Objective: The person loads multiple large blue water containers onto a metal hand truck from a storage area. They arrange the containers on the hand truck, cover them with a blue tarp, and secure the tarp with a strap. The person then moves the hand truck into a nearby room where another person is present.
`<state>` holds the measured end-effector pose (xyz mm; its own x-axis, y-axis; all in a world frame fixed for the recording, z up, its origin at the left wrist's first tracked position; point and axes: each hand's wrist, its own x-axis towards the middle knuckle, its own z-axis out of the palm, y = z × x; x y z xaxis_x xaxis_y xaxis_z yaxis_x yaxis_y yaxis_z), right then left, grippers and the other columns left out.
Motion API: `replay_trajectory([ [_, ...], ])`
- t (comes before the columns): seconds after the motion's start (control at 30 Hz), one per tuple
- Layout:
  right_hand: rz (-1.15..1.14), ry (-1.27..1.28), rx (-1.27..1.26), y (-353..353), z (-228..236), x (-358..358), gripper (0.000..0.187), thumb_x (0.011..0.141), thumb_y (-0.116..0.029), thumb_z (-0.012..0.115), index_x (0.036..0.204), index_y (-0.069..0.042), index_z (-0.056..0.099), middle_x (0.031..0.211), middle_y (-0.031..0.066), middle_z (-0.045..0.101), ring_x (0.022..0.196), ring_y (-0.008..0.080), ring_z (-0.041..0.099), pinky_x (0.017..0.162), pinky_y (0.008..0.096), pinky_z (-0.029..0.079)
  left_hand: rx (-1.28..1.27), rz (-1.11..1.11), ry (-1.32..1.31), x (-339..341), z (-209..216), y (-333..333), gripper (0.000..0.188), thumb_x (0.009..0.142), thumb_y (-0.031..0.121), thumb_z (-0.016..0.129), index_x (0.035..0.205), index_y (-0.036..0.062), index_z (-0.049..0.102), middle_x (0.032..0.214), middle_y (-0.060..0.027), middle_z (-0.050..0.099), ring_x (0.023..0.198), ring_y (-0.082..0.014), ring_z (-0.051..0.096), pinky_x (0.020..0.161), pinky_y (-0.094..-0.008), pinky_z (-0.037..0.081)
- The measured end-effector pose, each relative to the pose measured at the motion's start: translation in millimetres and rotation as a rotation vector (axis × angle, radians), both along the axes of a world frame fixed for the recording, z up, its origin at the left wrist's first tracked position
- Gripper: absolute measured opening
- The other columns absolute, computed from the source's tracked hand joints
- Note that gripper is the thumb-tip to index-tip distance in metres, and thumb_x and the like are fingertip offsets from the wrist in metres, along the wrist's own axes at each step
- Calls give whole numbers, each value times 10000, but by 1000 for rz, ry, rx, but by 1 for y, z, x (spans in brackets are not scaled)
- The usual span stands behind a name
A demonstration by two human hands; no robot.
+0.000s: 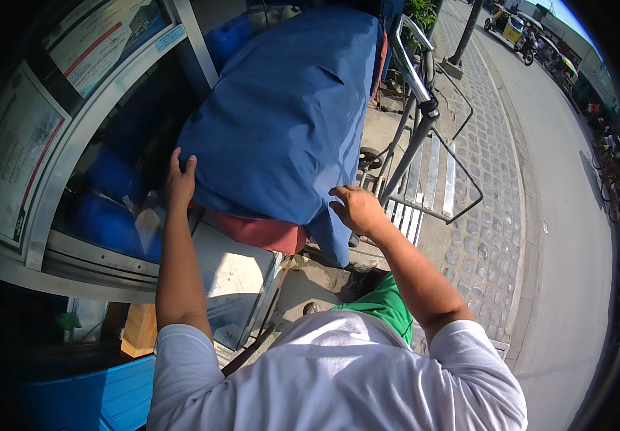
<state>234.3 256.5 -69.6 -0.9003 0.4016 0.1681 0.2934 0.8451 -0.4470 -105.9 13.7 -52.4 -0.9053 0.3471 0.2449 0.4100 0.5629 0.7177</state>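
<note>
A large blue cloth cover (274, 122) lies draped over a bulky load in front of me, creased on top, with one corner hanging down at the near right. Beneath its near edge shows a red cloth (259, 233). My left hand (180, 183) is at the cover's left edge, thumb and finger apart, the thumb against the cloth. By the right edge, above the hanging corner, is my right hand (360, 210). Its fingers are bent, with a gap between thumb and forefinger; whether they touch the cloth is hard to see.
On the left stands a metal-framed glass window (101, 136) with blue containers (112, 223) behind it. A metal cart frame (417, 136) with a chrome handle and slats stands at the right, beside a cobbled pavement (493, 237) and a road (561, 215). A white-topped box (234, 276) sits below the cover.
</note>
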Motion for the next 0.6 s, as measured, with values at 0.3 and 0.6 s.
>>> replay_trajectory([
  [0.3, -13, 167, 50, -50, 14, -47, 334, 829, -240, 664, 1106, -58, 625, 927, 195, 660, 897, 374, 657, 842, 485, 502, -43, -11, -13, 3, 9, -1, 688, 921, 522, 587, 1477, 168, 389, 1488, -170, 431, 1342, -368, 441, 1091, -425, 375],
  [0.6, 38, 172, -179, 8, 45, -37, 326, 828, -186, 720, 1094, -27, 621, 1030, 141, 679, 951, 313, 664, 838, 414, 506, 463, 245, -102, 65, -23, -17, 462, 888, 410, 706, 1063, 0, 590, 961, -104, 637, 870, -188, 603, 821, -315, 501],
])
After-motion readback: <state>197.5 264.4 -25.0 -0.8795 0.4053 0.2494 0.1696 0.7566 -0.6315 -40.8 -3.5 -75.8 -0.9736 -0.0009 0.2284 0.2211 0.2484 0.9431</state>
